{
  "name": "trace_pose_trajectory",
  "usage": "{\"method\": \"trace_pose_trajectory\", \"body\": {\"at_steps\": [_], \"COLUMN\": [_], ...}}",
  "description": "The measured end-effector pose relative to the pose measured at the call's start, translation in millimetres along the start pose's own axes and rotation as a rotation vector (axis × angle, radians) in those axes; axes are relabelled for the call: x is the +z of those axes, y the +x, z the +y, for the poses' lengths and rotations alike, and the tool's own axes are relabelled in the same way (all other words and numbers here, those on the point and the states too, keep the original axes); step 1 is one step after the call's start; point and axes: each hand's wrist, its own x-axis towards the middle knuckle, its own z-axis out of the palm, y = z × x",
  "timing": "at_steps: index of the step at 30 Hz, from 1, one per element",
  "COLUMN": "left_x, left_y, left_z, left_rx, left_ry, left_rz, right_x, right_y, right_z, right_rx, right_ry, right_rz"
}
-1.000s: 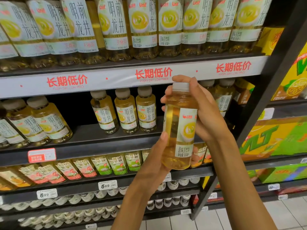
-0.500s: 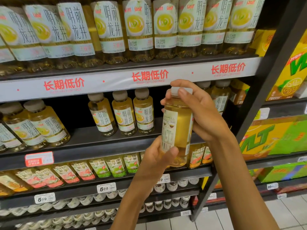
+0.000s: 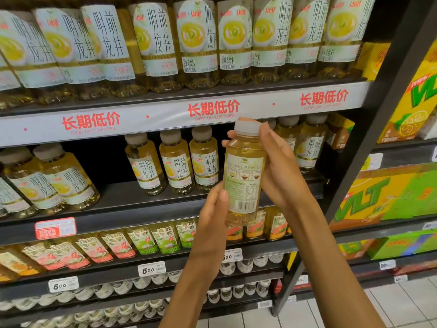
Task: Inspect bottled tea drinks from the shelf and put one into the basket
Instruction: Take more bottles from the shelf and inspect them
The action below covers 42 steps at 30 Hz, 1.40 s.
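Observation:
I hold a small bottle of yellow tea point(image 3: 244, 176) upright in front of the middle shelf. Its white cap is on top and the back label with a barcode faces me. My right hand point(image 3: 280, 169) grips it from the right, fingers curled over the cap and shoulder. My left hand point(image 3: 212, 214) holds its lower part from the left, thumb on the label. Several bottles of the same tea point(image 3: 176, 162) stand on the shelf behind. No basket is in view.
Larger tea bottles point(image 3: 198, 43) fill the upper shelf above a white price strip point(image 3: 165, 114). Lower shelves hold small bottles with green and red labels point(image 3: 142, 242). A dark upright post point(image 3: 369, 147) separates yellow and green drink cartons point(image 3: 390, 197) on the right. Tiled floor lies below.
The bottle has been turned in my hands: the front label faced me before, now the back label with the barcode does. Both hands stayed on it.

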Motion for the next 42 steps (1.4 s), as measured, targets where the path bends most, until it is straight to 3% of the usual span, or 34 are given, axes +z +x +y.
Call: {"method": "trace_pose_trajectory", "body": {"at_steps": [6, 11, 16, 21, 26, 32, 36, 42], "left_x": [0.4, -0.2, -8.2, -16.0, -19.1, -19.2, -16.7, -9.0], "left_y": [1.7, 2.7, 6.1, 9.2, 9.8, 4.7, -1.7, 1.0], "left_z": [3.9, 9.3, 12.7, 12.1, 10.3, 9.8, 5.2, 9.6], "left_rx": [-0.026, 0.068, 0.135, 0.147, 0.156, 0.139, 0.038, -0.070], "left_ry": [0.032, 0.052, 0.045, 0.026, -0.017, -0.002, 0.091, 0.130], "left_rz": [-0.044, -0.029, -0.017, -0.027, -0.047, -0.076, -0.035, -0.033], "right_x": [2.7, 2.2, 1.0, -1.0, 0.3, 0.2, 4.8, 8.6], "right_y": [0.2, -0.9, -10.6, -15.4, -14.6, -11.1, -6.0, 2.8], "right_z": [-4.1, -9.8, -8.2, -14.0, -15.6, -10.4, -9.2, -6.6], "right_rx": [0.002, 0.001, -0.008, -0.048, -0.057, -0.046, -0.027, -0.008], "right_ry": [0.036, -0.213, -0.053, -0.103, -0.075, -0.045, -0.023, -0.011], "right_rz": [-0.058, -0.047, -0.137, -0.280, -0.318, -0.285, -0.224, -0.040]}}
